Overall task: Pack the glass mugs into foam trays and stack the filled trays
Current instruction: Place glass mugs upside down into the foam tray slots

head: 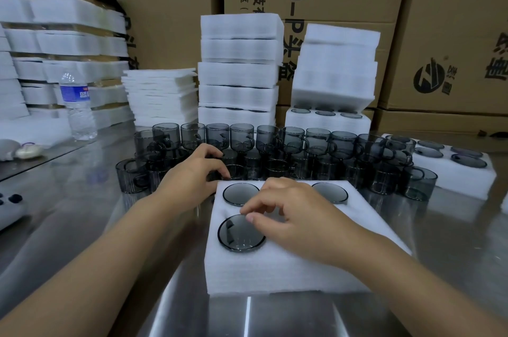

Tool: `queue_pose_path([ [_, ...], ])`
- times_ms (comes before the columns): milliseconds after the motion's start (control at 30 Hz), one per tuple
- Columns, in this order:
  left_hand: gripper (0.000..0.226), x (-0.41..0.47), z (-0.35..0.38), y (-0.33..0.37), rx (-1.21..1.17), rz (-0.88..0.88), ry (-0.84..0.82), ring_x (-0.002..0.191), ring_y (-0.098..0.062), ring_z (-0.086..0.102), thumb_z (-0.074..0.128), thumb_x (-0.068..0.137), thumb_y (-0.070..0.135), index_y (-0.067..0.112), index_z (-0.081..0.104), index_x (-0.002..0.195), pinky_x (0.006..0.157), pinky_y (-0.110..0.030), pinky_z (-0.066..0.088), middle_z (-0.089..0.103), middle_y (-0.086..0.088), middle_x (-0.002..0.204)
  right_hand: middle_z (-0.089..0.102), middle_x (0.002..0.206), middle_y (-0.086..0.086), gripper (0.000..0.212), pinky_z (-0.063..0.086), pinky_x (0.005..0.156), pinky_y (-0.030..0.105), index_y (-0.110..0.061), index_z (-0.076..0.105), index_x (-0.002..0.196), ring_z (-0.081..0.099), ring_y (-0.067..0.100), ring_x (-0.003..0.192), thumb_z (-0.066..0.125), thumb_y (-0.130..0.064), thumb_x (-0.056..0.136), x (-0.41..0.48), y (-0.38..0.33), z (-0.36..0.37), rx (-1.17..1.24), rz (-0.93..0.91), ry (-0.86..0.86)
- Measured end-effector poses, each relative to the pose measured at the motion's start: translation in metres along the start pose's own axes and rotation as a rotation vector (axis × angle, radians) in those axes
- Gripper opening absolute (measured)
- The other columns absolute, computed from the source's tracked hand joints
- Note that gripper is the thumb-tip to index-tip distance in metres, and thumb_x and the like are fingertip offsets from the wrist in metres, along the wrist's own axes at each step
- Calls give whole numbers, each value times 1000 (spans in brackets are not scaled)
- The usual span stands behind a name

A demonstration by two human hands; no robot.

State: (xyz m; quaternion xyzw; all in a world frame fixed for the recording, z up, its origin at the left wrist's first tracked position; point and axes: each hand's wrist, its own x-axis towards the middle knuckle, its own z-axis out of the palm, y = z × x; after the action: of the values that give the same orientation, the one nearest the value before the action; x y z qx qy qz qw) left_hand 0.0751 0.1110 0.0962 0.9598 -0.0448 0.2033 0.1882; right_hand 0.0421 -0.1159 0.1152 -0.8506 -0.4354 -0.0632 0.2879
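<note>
Right hand [291,215] over the foam tray [275,270]; thumb and forefinger pinch the rim of the seated glass mug [241,233] just beneath the fingertips. Left hand [192,171] curled among the loose mugs [316,144] beyond it; cannot tell its grip.

The worktop [82,213] is brushed metal, smooth and shiny, with blurred reflections in it. The tray [275,268] is white foam, matt and soft-looking, with fine layers showing along its side; the stacked trays [239,75] and thin sheets [162,97] are the same foam. The mugs [242,136] are smoky grey glass, see-through and glossy, with faint upright ribs low on their walls. The bottle [78,105] is clear ribbed plastic with a glossy blue label. The boxes [453,34] are brown cardboard, matt, printed in black.
</note>
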Motion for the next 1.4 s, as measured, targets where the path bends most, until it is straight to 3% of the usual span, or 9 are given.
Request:
queue_pose_path([
  [200,10,0,-2,4,-113,36,80,69,-3,48,69,86,24,31,62,85,78,-33,48,42,18,119,53,86,-15,16,34,75,8,-31,70,101,46,-4,91,58,-34,91,0,1,0,5,3,0],
  [300,17,2,-9,12,-240,88,217,59,-3,44,71,84,17,31,61,82,70,-15,43,46,15,118,55,86,-15,13,35,73,8,-30,71,99,50,-5,85,61,-32,90,1,1,0,60,12,17],
  [367,19,0,-14,21,-293,136,289,58,-3,45,71,83,16,32,61,83,67,-6,39,45,19,115,57,84,-13,8,38,68,8,-32,70,93,52,-5,74,64,-29,88,3,3,-1,203,59,82],
  [567,11,-8,-14,47,-338,277,359,63,-8,53,70,83,17,26,66,89,66,-8,41,41,22,122,65,83,-2,6,50,59,17,-19,64,84,62,1,61,64,-24,87,14,16,-9,723,416,413],
  [767,10,-20,-7,67,-378,418,345,62,-5,51,75,79,22,21,72,88,65,-17,45,46,18,126,66,95,-1,64,59,75,32,-18,59,97,70,10,79,69,-66,55,14,16,-7,799,428,453],
  [967,15,-24,1,73,-315,508,302,66,-4,48,73,76,23,23,73,91,64,-18,46,49,12,126,66,82,1,31,58,81,40,-12,56,99,68,10,65,72,-31,81,16,20,-7,911,464,462],
  [1133,48,-25,2,73,-435,440,291,65,-6,52,76,69,19,38,57,109,62,-6,39,39,16,133,70,101,11,30,56,85,43,-16,59,94,70,27,88,70,-39,79,19,24,-7,913,471,463],
  [1267,82,-21,5,73,-649,277,166,60,-2,57,83,66,9,49,42,124,58,-14,48,47,16,119,71,99,9,28,57,82,41,-15,61,94,70,25,88,68,-39,82,18,22,-7,894,467,484],
  [1400,89,-20,7,71,-765,136,-12,75,-10,65,85,64,18,41,40,136,69,-28,56,54,15,126,72,96,6,28,54,75,35,-18,65,91,69,22,84,64,-45,83,15,18,-9,847,451,496],
])
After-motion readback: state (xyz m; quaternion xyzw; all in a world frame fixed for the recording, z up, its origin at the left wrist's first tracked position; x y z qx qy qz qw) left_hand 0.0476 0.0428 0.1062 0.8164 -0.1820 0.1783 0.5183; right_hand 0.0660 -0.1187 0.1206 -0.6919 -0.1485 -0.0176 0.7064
